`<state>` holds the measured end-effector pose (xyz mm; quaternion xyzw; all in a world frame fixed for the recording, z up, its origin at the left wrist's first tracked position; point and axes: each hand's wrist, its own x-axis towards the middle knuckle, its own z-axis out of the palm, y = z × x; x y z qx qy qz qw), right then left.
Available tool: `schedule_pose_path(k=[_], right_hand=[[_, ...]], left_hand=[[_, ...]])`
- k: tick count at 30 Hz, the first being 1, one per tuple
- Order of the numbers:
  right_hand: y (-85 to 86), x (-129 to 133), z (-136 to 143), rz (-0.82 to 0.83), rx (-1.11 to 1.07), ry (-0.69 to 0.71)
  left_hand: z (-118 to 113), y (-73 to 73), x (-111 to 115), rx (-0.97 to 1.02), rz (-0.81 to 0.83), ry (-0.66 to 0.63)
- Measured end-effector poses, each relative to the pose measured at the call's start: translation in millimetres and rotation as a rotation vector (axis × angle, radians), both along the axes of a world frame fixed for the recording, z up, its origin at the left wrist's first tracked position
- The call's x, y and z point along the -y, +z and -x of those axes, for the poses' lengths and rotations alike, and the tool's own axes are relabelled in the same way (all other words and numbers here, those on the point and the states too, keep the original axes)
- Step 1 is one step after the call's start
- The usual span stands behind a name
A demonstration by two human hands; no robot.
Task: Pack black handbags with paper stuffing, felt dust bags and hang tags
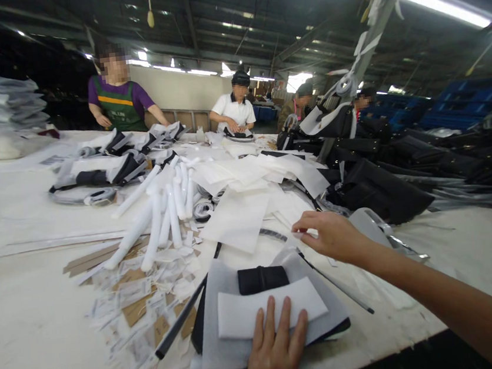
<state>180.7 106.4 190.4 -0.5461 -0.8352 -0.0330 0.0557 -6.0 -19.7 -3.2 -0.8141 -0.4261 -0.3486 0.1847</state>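
Observation:
My left hand (276, 347) lies with its fingers spread on a white foam strip (269, 309). Under the strip is a sheet of thin white paper (216, 354), spread over a black bag (197, 326). A small black item (262, 279) with a band round its middle rests just beyond the strip. To the right, my right hand (323, 235) pinches something white and thin, near the paper's far right corner. Black straps (179, 322) run out at both sides of the bag.
White foam rolls (156, 218) and small packets with brown tags (137, 297) lie at left. Paper sheets (236, 215) are heaped ahead, black bags (375, 187) at right. A person in a green apron (119, 104) and one in a white shirt (234, 112) are across the table (31, 292).

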Motion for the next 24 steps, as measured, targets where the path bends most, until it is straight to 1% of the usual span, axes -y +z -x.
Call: schedule_pose_path(k=[2, 4, 7, 9, 11, 13, 14, 15, 16, 17, 18, 19, 20, 21, 24], right_hand=[[3.7, 28, 4, -0.049, 0.105, 0.024], [1.6, 57, 8, -0.081, 0.202, 0.044], [-4.6, 90, 13, -0.077, 0.223, 0.091], [-4.5, 104, 13, -0.01, 0.204, 0.148], [1.1, 111, 11, 0.144, 0.155, 0.221], [9.0, 108, 7, 0.404, 0.042, 0.287], [11.8, 103, 4, 0.548, -0.035, 0.295], [12.6, 96, 2, 0.654, -0.115, 0.275], [10.8, 86, 1, 0.692, -0.187, 0.233], [6.2, 75, 1, 0.668, -0.242, 0.185], [-1.3, 63, 2, 0.578, -0.278, 0.139], [-11.2, 51, 5, 0.469, -0.296, 0.12], [-22.5, 41, 8, 0.396, -0.299, 0.121], [-34.6, 32, 13, 0.359, -0.292, 0.127], [-66.6, 19, 28, 0.404, -0.235, 0.119]], left_hand=[[1, 0.3, 0, -0.019, -0.014, -0.009], [1, 1.8, 0, -0.006, -0.02, -0.005], [0, 5.6, 1, 0.028, -0.005, 0.002], [0, 7.0, 2, 0.03, 0.005, -0.006], [-1, 6.1, 2, 0.042, 0.02, -0.02], [-2, 2.9, 1, 0.064, 0.028, -0.031], [-2, 0.9, 1, 0.066, 0.022, -0.028], [-3, -1.0, 2, 0.061, 0.01, -0.019], [-3, -2.6, 2, 0.045, -0.004, -0.006], [-3, -3.8, 2, 0.019, -0.016, 0.012], [-3, -4.4, 3, -0.01, -0.025, 0.03], [-3, -4.8, 4, -0.033, -0.028, 0.045], [-3, -4.9, 4, -0.05, -0.027, 0.056], [-3, -4.9, 4, -0.065, -0.024, 0.064], [-4, -5.9, 4, -0.081, -0.008, 0.069]])
